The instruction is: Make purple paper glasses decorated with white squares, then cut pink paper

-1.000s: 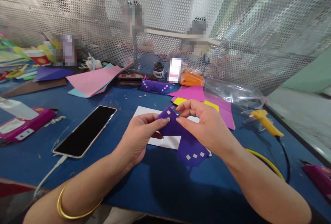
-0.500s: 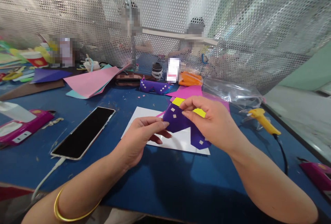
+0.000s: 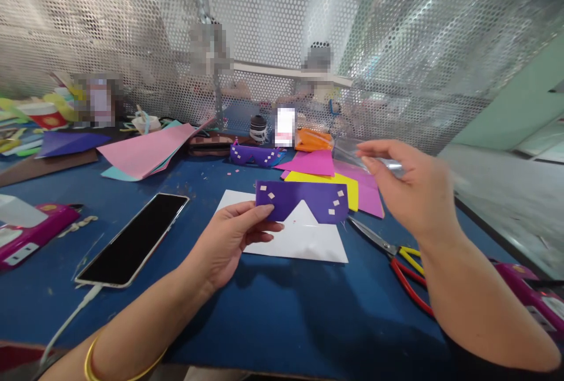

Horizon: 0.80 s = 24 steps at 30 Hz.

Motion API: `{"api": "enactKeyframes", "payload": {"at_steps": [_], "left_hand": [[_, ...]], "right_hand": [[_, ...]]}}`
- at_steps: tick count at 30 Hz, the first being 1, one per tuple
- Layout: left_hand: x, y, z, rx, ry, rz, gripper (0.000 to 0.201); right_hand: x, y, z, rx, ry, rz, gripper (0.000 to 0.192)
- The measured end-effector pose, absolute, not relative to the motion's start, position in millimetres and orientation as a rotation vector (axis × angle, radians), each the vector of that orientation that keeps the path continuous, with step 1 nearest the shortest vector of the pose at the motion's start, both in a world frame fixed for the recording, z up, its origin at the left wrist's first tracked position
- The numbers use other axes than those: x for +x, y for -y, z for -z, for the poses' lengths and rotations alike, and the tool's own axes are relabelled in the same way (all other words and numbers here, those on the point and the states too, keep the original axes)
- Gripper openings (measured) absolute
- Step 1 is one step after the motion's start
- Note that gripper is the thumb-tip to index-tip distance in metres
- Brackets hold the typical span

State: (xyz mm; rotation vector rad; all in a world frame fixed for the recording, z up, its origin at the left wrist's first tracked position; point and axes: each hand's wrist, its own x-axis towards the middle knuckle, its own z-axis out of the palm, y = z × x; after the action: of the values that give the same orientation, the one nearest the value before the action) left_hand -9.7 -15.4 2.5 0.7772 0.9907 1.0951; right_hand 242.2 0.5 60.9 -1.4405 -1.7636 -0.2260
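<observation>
My left hand (image 3: 235, 231) pinches the left end of a purple foam glasses-shaped cutout (image 3: 299, 193), held upright with its notch facing down. Small whitish squares are stuck on both ends of the cutout. Behind and below it lies a white sheet (image 3: 304, 246). My right hand (image 3: 409, 193) is raised to the right, apart from the cutout, with thumb and forefinger brought together; whatever is between them, if anything, is too small to make out. Scissors (image 3: 385, 246) with red and yellow handles lie on the table, partly hidden by my right wrist.
A charging phone (image 3: 136, 237) lies at left, beside a magenta power strip (image 3: 35, 231). Pink sheets (image 3: 145, 149), a finished-looking purple pair of glasses (image 3: 253, 155), and yellow foam (image 3: 352, 193) lie farther back. A perforated metal screen (image 3: 273, 29) stands behind the table.
My right hand has let go of the cutout and moved right. The cutout, tilted before, is now level and faces me in my left hand. The scissors have come into sight.
</observation>
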Motion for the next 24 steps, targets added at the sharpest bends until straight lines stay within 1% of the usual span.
{"api": "enactKeyframes", "payload": {"at_steps": [1, 4, 8, 12, 15, 18, 24], "left_hand": [[-10, 15, -3, 0.761, -0.987, -1.110, 0.014], [-10, 14, -2, 0.725, -0.984, -1.141, 0.014], [-11, 13, -1, 0.704, -0.985, -1.163, 0.016], [-12, 14, -3, 0.701, -1.011, -1.171, 0.017], [-13, 14, -5, 0.703, -1.023, -1.176, 0.019], [-12, 14, -5, 0.704, -1.028, -1.178, 0.020], [-11, 13, -3, 0.714, -1.026, -1.181, 0.020]], "right_hand": [[257, -3, -56, -1.524, 1.723, 0.270, 0.022], [302, -15, -33, -1.966, 1.687, 0.312, 0.036], [339, -27, -3, -2.127, 1.713, 0.304, 0.040], [347, -33, 12, -2.197, 1.760, 0.381, 0.045], [349, -35, 16, -2.250, 1.773, 0.418, 0.043], [362, -32, 16, -2.307, 1.787, 0.438, 0.034], [418, -18, 17, -2.504, 1.664, 0.413, 0.023]]}}
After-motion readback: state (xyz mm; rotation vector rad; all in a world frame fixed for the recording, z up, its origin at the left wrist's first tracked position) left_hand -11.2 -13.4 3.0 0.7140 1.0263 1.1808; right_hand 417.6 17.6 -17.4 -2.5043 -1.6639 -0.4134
